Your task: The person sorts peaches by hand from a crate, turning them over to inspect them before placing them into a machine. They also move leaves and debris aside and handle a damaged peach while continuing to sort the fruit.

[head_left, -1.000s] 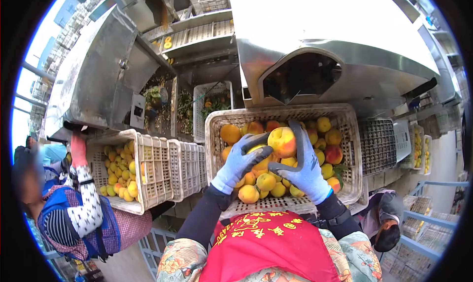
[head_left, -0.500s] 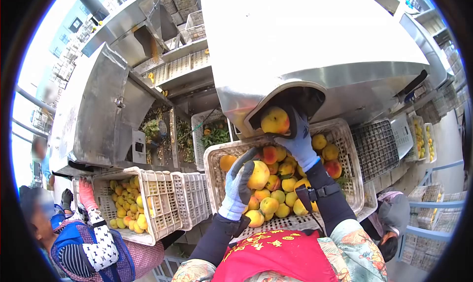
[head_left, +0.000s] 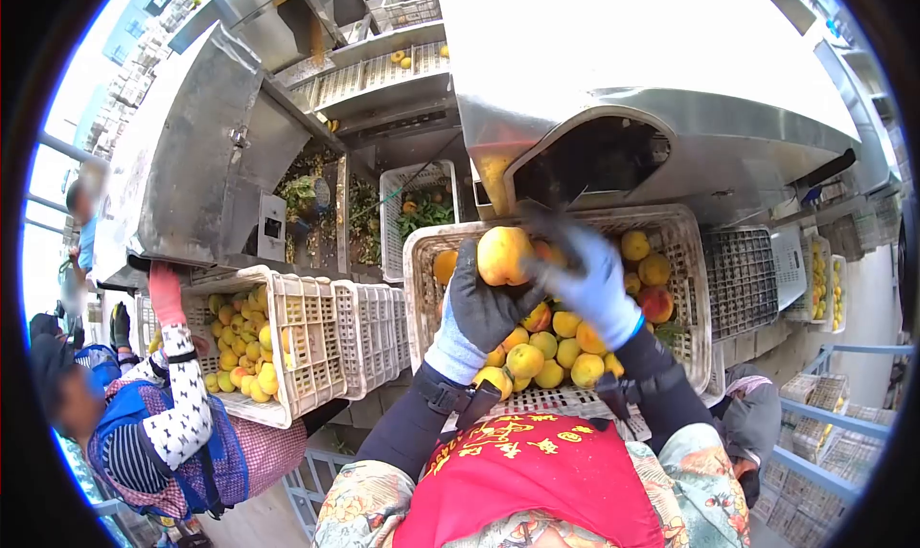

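Two gloved hands are being held over the white crate [head_left: 688, 289], and one large peach [head_left: 503, 256] is being gripped by the left hand [head_left: 477, 310] above the left part of the fruit pile [head_left: 546, 349]. Unlike half a second ago, no peach is being held up by the right hand [head_left: 594, 285] at the dark opening [head_left: 599, 160] of the metal housing [head_left: 661, 59]; that hand is now being moved above the crate, just beside the large peach, and is being blurred by its motion. The left fingers [head_left: 468, 272] are being wrapped around the near and left sides of the fruit, which is being lifted higher than the peach seen by that hand in the earlier view. Whether anything is being grasped by the right fingers, or whether the large peach is being touched by them, cannot be told through the blur. Nor is it being made clear whether this is the same fruit as the one at the opening. By judgement, the work is being shifted from the opening back to the crate, with a single fruit being handled between the two hands. To the left, a co-worker's pink-gloved hand [head_left: 165, 294] is being held beside another fruit-filled crate [head_left: 307, 328].
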The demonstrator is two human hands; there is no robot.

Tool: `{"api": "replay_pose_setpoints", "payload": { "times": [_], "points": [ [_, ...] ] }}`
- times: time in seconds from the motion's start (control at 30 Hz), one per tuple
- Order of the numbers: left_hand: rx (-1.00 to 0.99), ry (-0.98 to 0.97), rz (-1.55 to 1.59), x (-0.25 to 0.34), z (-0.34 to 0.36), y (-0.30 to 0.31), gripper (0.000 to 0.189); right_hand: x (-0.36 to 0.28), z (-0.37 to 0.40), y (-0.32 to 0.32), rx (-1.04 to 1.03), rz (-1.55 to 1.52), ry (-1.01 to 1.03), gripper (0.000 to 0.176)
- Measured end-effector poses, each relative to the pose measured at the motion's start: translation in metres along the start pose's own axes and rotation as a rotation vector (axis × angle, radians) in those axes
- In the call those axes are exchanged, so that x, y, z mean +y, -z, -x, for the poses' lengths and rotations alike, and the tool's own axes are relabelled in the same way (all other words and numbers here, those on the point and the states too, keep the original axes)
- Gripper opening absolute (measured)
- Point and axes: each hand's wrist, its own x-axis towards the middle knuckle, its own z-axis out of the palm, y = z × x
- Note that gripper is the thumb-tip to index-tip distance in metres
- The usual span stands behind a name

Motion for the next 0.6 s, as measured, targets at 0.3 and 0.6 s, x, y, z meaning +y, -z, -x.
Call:
{"api": "replay_pose_setpoints", "payload": {
  "times": [0.3,0.6],
  "points": [
    [0.118,0.020,-0.290,-0.023,-0.001,-0.021,0.061,0.005,0.040,-0.037,0.298,0.336,0.024,0.095],
    [0.274,0.026,-2.331,-0.032,0.039,0.047,0.047,0.065,-0.012,-0.005,0.454,0.641,0.163,0.088]
  ]
}}
